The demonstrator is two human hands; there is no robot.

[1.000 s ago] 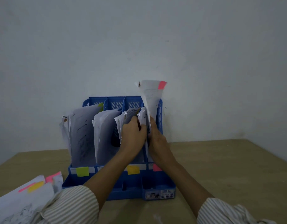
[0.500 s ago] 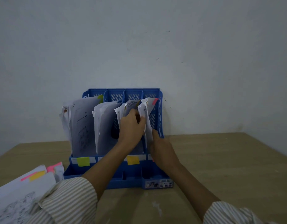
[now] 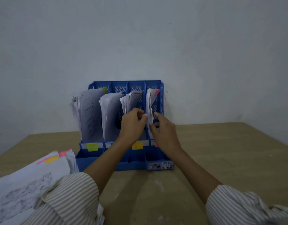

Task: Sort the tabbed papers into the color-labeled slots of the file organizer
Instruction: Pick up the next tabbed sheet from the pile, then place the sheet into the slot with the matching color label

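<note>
From the head view, your left hand (image 3: 133, 123) curls its fingers against the papers in the yellow-labeled slot, while your right hand (image 3: 162, 127) pinches the lower edge of the pink-tabbed papers (image 3: 150, 103) standing in the rightmost slot of the blue file organizer (image 3: 162, 98). The unsorted stack (image 3: 34, 174) lies on the surface (image 3: 221, 151), left of your left sleeve.

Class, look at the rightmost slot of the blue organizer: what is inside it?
White papers stand in it, one with a pink tab at the top. The right hand covers their lower part and most of the slot's label.
</note>
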